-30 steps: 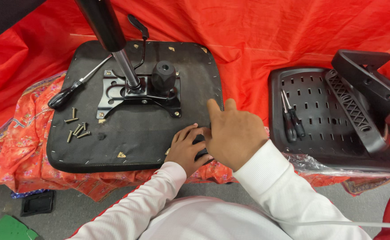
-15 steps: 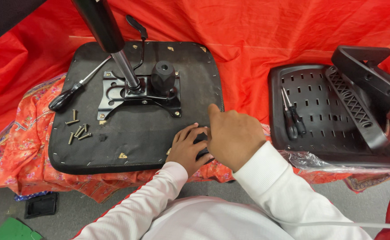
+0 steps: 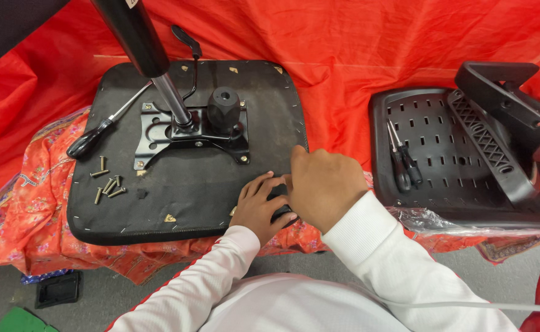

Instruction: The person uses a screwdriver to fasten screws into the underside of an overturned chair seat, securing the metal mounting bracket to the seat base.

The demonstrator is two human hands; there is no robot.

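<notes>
Lying left, a black-handled screwdriver (image 3: 91, 140) and loose bolts (image 3: 107, 186) rest on the upturned black seat base (image 3: 178, 197). Left hand (image 3: 259, 207) and right hand (image 3: 322, 184) clasp a small black part (image 3: 280, 212) at its front edge; fitting it likely requires alignment first.

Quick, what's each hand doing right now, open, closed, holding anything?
Left hand: fingers spread on a small black part, grip unclear.
Right hand: curled over the same part; cannot tell.

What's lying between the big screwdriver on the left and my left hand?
In the head view, a cluster of loose screws lies on the black seat base between the big screwdriver and the left hand.
</notes>
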